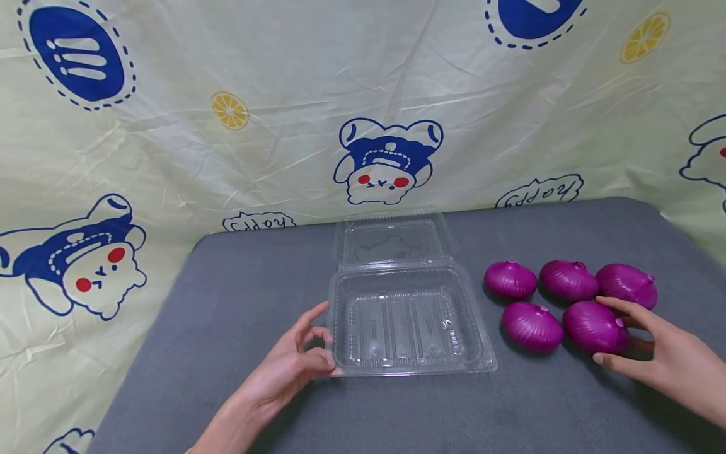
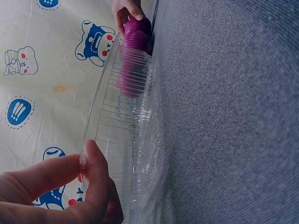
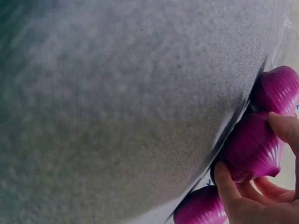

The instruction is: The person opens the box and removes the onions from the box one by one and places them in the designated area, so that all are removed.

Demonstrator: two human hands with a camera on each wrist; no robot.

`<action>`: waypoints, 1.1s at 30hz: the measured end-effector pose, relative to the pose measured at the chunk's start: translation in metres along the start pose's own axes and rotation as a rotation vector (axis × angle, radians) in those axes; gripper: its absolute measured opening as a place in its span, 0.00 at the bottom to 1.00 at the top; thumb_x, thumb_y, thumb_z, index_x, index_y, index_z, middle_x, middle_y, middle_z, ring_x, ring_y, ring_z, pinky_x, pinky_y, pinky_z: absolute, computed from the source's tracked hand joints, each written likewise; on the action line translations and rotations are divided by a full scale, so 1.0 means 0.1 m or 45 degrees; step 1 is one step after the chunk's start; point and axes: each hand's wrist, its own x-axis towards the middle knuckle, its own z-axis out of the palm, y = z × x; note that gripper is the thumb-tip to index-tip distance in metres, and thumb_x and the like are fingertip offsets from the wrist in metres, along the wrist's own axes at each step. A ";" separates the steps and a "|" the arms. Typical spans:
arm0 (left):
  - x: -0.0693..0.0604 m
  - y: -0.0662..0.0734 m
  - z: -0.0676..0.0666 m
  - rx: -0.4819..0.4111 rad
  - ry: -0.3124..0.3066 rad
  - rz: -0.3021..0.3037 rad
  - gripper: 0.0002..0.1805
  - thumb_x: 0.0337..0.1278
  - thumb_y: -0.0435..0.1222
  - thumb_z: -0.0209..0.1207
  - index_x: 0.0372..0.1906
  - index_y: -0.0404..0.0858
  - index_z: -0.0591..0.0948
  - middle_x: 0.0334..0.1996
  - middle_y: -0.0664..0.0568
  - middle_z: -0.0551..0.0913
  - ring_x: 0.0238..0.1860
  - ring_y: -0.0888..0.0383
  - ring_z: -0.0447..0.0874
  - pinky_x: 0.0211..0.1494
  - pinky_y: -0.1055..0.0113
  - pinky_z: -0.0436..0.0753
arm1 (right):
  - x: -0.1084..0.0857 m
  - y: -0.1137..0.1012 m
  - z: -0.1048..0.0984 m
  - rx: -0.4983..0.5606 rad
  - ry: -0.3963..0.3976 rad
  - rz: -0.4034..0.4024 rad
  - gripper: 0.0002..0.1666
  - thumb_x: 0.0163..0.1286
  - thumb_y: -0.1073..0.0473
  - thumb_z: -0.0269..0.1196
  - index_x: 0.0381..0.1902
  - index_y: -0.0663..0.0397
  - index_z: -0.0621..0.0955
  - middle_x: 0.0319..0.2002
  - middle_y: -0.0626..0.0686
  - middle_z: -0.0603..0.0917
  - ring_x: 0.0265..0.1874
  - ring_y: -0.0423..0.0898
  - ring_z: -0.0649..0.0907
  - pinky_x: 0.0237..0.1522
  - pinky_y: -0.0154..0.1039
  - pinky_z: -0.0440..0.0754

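Note:
A clear plastic clamshell container lies on the grey cloth with its lid folded back behind it. At the container's left edge, my left hand pinches the rim between thumb and finger, as the left wrist view also shows. To the right, several purple onions sit in two rows. My right hand grips the front-right onion, thumb at the near side and fingers over the far side; it appears to rest on the cloth. Left of it is another onion, and behind stand onions including the rear-right one.
A grey cloth-covered table carries everything. Behind it hangs a pale curtain printed with cartoon animals, orange slices and blue badges. The raised lid reaches close to the table's back edge.

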 end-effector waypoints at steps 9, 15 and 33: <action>0.01 0.00 0.00 0.000 0.013 -0.007 0.51 0.46 0.15 0.57 0.76 0.50 0.55 0.47 0.45 0.64 0.30 0.56 0.78 0.46 0.59 0.82 | 0.03 -0.01 0.04 0.028 -0.052 0.010 0.55 0.51 0.48 0.78 0.69 0.62 0.63 0.59 0.72 0.67 0.48 0.74 0.74 0.38 0.56 0.81; 0.01 -0.01 0.00 0.000 0.010 -0.008 0.52 0.46 0.15 0.56 0.76 0.50 0.54 0.47 0.45 0.64 0.30 0.55 0.78 0.46 0.59 0.82 | 0.05 -0.01 0.00 0.003 -0.131 0.073 0.59 0.53 0.43 0.76 0.72 0.64 0.58 0.59 0.76 0.66 0.50 0.76 0.74 0.38 0.59 0.82; 0.01 -0.01 0.00 -0.002 0.012 -0.006 0.51 0.46 0.15 0.57 0.76 0.49 0.55 0.47 0.45 0.64 0.30 0.55 0.79 0.45 0.60 0.82 | -0.03 -0.03 -0.02 0.051 0.067 -0.064 0.57 0.54 0.54 0.77 0.75 0.58 0.58 0.65 0.71 0.63 0.55 0.65 0.66 0.58 0.30 0.73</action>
